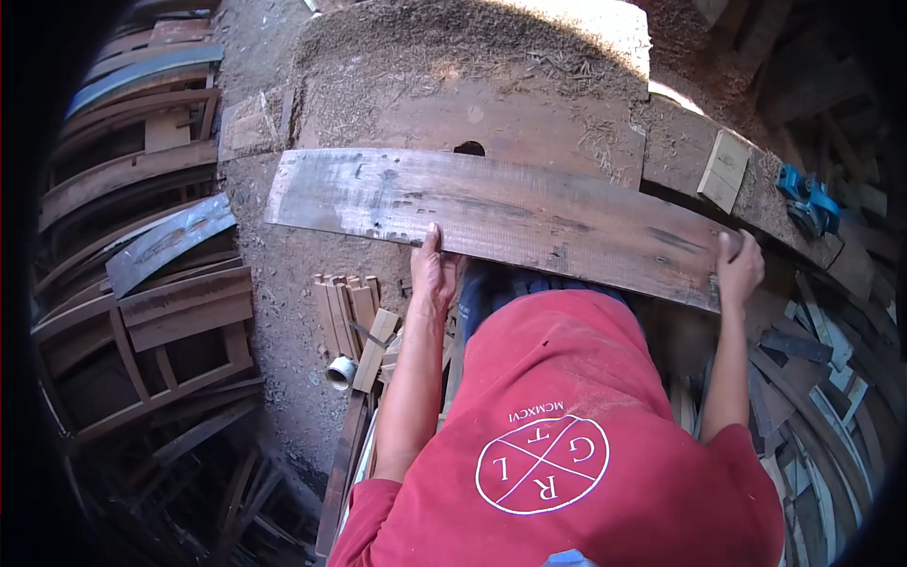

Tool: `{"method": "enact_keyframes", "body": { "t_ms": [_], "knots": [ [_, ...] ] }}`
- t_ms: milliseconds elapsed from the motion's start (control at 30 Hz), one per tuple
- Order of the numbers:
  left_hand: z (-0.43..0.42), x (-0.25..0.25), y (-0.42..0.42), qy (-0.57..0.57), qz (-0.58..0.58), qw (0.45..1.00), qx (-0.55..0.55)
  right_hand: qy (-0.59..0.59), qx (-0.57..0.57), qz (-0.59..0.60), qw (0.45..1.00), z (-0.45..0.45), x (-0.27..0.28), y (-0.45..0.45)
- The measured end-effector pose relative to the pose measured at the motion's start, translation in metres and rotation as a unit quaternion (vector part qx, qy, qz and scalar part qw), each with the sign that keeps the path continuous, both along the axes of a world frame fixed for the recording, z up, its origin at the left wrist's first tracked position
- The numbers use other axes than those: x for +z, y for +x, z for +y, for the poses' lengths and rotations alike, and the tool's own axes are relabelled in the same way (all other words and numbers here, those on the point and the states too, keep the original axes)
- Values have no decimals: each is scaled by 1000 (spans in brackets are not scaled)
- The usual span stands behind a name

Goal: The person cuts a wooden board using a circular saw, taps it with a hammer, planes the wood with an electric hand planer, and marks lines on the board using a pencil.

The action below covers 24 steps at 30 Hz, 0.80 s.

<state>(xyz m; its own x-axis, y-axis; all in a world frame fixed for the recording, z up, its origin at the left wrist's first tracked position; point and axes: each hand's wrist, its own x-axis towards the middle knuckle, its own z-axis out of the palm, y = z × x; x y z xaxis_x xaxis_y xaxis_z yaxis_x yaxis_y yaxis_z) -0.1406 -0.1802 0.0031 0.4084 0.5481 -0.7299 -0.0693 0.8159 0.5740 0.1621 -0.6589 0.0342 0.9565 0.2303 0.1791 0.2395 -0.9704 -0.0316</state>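
Observation:
A long, weathered wooden plank (510, 206) lies crosswise in front of me, with dark stains, knots and small holes on its face. My left hand (435, 274) grips its near edge left of the middle, thumb on top and fingers hidden underneath. At the plank's right end, my right hand (739, 263) is closed around the corner, the thumb against the face. Beyond the plank is a workbench (416, 118) strewn with wood shavings; a dark round hole shows just past the plank's far edge.
A blue power tool (809, 200) and a short pale wood block (726, 170) sit on the bench's right side. Wooden frames (189, 307) are stacked at the left. Small wood strips (345, 307) and a white pipe piece (341, 372) lie by my left arm. Scrap boards (822, 378) crowd the right.

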Motion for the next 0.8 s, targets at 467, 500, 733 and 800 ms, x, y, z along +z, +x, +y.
{"method": "enact_keyframes", "body": {
  "t_ms": [467, 500, 733, 800],
  "knots": [
    [-1, 10, -14, 11, -78, 997, 18, 251, -347, 165, 888, -67, 8, 44],
    [-1, 19, -11, 12, -80, 997, 17, 252, -347, 164, 888, -67, 16, 50],
    [24, 60, 19, 42, -126, 990, 46, 337, -247, 97, 903, -38, 134, 88],
    [28, 59, 24, 43, -131, 989, 62, 375, -249, 116, 885, -34, 171, 92]
  ]
}}
